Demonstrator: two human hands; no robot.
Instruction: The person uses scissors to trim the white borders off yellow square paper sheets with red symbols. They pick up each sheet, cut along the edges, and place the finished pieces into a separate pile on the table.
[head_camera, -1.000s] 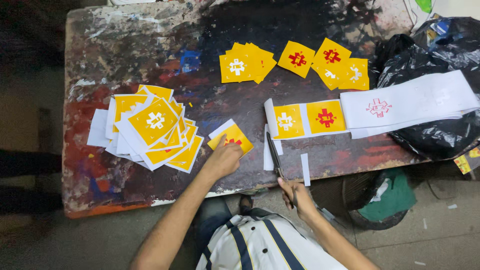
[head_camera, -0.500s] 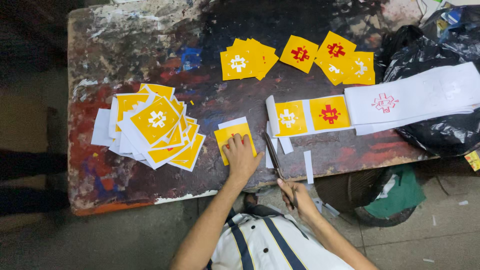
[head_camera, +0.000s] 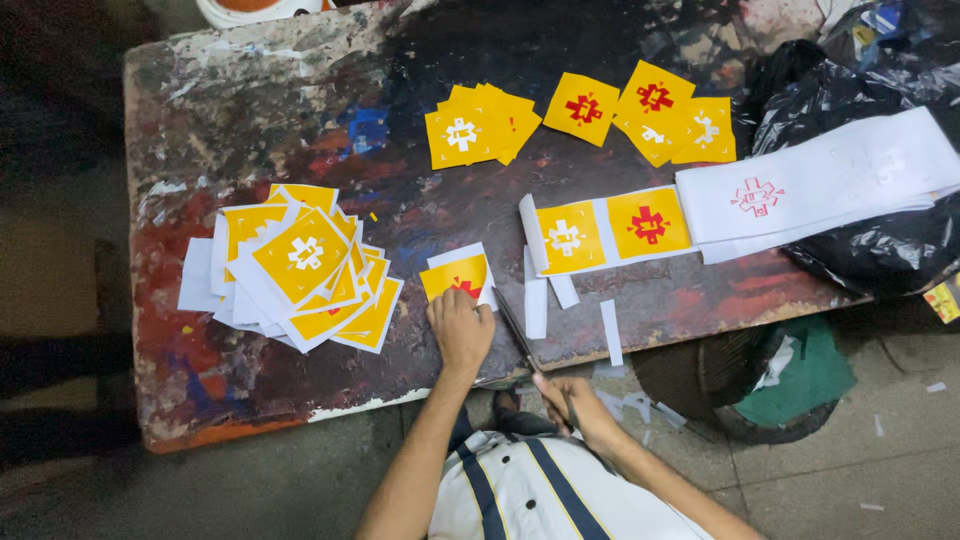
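My left hand (head_camera: 460, 328) rests on a cut yellow square sticker with a red emblem and white border (head_camera: 457, 271), fingers curled on its near edge. My right hand (head_camera: 583, 408), below the table's front edge, grips the handles of dark scissors (head_camera: 518, 335) whose blades point up over the table edge. A paper strip with two yellow printed squares (head_camera: 605, 230) lies just right of the sticker.
A heap of cut white-bordered yellow stickers (head_camera: 300, 268) lies at left. Trimmed yellow squares (head_camera: 480, 125) (head_camera: 660, 120) lie at the back. White offcut strips (head_camera: 610, 331) sit by the edge. The paint-stained table (head_camera: 250, 110) borders a black plastic bag (head_camera: 880, 90) at right.
My left hand has stayed on the cut sticker, sliding it slightly on the table. The right hand still holds the scissors below the table edge. The view shifted a little.
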